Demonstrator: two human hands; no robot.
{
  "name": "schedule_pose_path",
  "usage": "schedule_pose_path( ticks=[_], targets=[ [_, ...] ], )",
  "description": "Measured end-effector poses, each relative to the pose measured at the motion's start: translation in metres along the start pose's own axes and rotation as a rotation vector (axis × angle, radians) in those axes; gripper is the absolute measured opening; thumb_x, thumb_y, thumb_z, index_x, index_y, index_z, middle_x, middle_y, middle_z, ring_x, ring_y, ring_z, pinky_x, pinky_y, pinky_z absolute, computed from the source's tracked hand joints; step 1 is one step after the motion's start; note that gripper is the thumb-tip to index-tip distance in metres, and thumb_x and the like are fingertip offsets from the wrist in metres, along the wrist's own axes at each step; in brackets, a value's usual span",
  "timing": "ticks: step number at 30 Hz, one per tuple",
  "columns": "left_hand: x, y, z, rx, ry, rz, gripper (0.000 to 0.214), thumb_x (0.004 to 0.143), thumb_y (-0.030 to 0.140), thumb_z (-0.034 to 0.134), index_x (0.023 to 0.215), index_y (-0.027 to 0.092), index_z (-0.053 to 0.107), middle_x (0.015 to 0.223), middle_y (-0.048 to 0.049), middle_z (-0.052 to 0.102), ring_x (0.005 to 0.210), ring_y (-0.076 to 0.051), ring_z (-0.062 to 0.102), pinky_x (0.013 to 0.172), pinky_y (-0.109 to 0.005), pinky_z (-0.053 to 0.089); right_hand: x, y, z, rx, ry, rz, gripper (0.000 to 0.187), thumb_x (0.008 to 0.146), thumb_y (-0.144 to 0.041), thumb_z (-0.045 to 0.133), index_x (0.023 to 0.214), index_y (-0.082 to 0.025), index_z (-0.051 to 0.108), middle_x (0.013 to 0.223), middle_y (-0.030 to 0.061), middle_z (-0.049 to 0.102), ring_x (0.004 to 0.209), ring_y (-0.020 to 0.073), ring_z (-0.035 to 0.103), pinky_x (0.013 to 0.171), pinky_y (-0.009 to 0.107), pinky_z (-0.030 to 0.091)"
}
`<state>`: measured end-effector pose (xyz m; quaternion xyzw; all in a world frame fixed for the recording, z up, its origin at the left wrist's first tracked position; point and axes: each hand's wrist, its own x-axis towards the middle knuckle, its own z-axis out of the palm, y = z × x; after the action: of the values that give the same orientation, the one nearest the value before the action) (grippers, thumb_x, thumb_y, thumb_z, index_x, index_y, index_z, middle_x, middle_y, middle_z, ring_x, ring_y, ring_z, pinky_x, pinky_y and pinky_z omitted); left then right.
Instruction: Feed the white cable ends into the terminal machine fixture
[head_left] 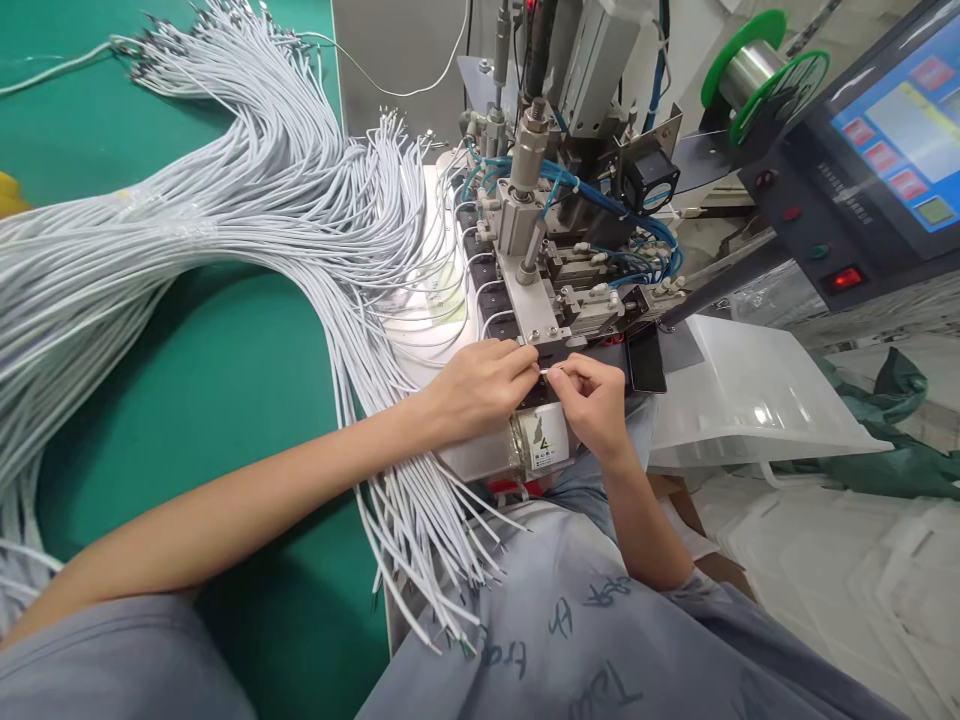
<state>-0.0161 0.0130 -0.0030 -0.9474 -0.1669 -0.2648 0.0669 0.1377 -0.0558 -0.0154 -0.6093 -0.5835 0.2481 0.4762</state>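
On the green table (187, 410), well to the left of its right edge, lies a yellow object (10, 196), too cropped to identify. Well beyond that right edge, a green-flanged spool (754, 72) with a silvery winding sits near a dark control panel (840, 200), which carries a blue screen (911, 135) and a lit red switch (847, 279). Also past that edge are a translucent bin (757, 395), crumpled dark green sheeting (896, 470) beside it, a cardboard box (675, 495) and pale see-through trays (832, 560)
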Motion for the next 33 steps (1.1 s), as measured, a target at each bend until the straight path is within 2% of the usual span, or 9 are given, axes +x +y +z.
schedule_pose_path(
  ticks=[3, 5, 7, 9, 12, 14, 22, 26, 33],
  targets=[
    [-0.003, 0.005, 0.005, -0.234, 0.02, -0.219, 0.025, 0.087, 0.016, 0.045, 0.071, 0.014, 0.064, 0.064, -0.0016, 0.056, 0.054, -0.009, 0.05, 0.048, -0.021, 0.037, -0.002, 0.002, 0.01, 0.021, 0.145, -0.019, 0.027, 0.084, -0.027, 0.052, 0.058, -0.018, 0.055, 0.054, -0.0038, 0.031, 0.051, 0.01, 0.033, 0.05, 0.026, 0.03],
    [-0.005, 0.007, 0.009, -0.371, -0.002, -0.284, 0.021, 0.087, 0.018, 0.048, 0.079, 0.014, 0.067, 0.068, -0.0015, 0.058, 0.057, -0.009, 0.053, 0.05, -0.02, 0.039, -0.005, 0.004, 0.014, 0.014, 0.188, -0.019, 0.029, 0.084, -0.027, 0.051, 0.057, -0.018, 0.054, 0.054, -0.0039, 0.03, 0.051, 0.0102, 0.033, 0.051, 0.026, 0.031],
    [-0.007, 0.007, 0.013, -0.393, -0.071, -0.269, 0.022, 0.087, 0.016, 0.046, 0.086, 0.014, 0.068, 0.072, -0.0023, 0.06, 0.059, -0.009, 0.055, 0.052, -0.019, 0.04, -0.007, 0.009, 0.012, 0.004, 0.152, 0.01, 0.028, 0.083, -0.027, 0.052, 0.057, -0.018, 0.055, 0.054, -0.0041, 0.031, 0.052, 0.01, 0.034, 0.051, 0.026, 0.032],
    [-0.007, 0.007, 0.016, -0.306, -0.165, -0.219, 0.024, 0.086, 0.013, 0.043, 0.088, 0.014, 0.067, 0.074, -0.0035, 0.06, 0.058, -0.01, 0.054, 0.049, -0.02, 0.039, -0.008, 0.019, 0.007, 0.013, 0.073, 0.072, 0.026, 0.083, -0.027, 0.052, 0.06, -0.017, 0.057, 0.056, -0.003, 0.039, 0.054, 0.0102, 0.038, 0.053, 0.026, 0.034],
    [-0.007, 0.007, 0.02, -0.159, -0.284, -0.148, 0.024, 0.083, 0.009, 0.042, 0.082, 0.012, 0.065, 0.073, -0.0047, 0.059, 0.056, -0.011, 0.052, 0.047, -0.021, 0.037, -0.008, 0.036, -0.002, 0.074, -0.002, 0.183, 0.023, 0.084, -0.028, 0.049, 0.07, -0.016, 0.063, 0.068, 0.0012, 0.057, 0.065, 0.0128, 0.051, 0.061, 0.026, 0.04],
    [-0.006, 0.006, 0.022, -0.125, -0.322, -0.12, 0.022, 0.083, 0.008, 0.042, 0.08, 0.011, 0.064, 0.073, -0.0049, 0.058, 0.057, -0.011, 0.053, 0.048, -0.021, 0.038, -0.007, 0.045, -0.005, 0.141, -0.018, 0.254, 0.021, 0.082, -0.029, 0.049, 0.075, -0.016, 0.064, 0.073, 0.0023, 0.062, 0.069, 0.014, 0.055, 0.065, 0.027, 0.042],
    [-0.007, 0.006, 0.025, -0.106, -0.339, -0.086, 0.026, 0.086, 0.008, 0.038, 0.088, 0.011, 0.064, 0.075, -0.0043, 0.057, 0.061, -0.011, 0.054, 0.055, -0.02, 0.044, 0.003, 0.048, 0.004, 0.34, -0.041, 0.422, 0.015, 0.069, -0.031, 0.058, 0.067, -0.016, 0.061, 0.056, -0.0029, 0.054, 0.053, 0.0095, 0.046, 0.053, 0.023, 0.039],
    [-0.009, 0.004, 0.028, -0.136, -0.313, -0.044, 0.036, 0.084, 0.003, 0.035, 0.106, 0.012, 0.061, 0.079, -0.005, 0.057, 0.068, -0.012, 0.056, 0.059, -0.021, 0.046, 0.004, 0.049, 0.003, 0.35, -0.061, 0.44, 0.016, 0.069, -0.031, 0.058, 0.066, -0.016, 0.059, 0.053, -0.0042, 0.051, 0.051, 0.0087, 0.045, 0.051, 0.023, 0.038],
    [-0.005, 0.003, 0.023, -0.112, -0.389, -0.013, 0.032, 0.085, 0.008, 0.04, 0.11, 0.01, 0.06, 0.086, -0.0086, 0.057, 0.076, -0.016, 0.057, 0.064, -0.025, 0.047, 0.005, 0.055, 0.004, 0.368, -0.103, 0.47, 0.014, 0.068, -0.03, 0.058, 0.065, -0.016, 0.058, 0.053, -0.005, 0.051, 0.05, 0.0081, 0.045, 0.051, 0.023, 0.038]
  ],
)
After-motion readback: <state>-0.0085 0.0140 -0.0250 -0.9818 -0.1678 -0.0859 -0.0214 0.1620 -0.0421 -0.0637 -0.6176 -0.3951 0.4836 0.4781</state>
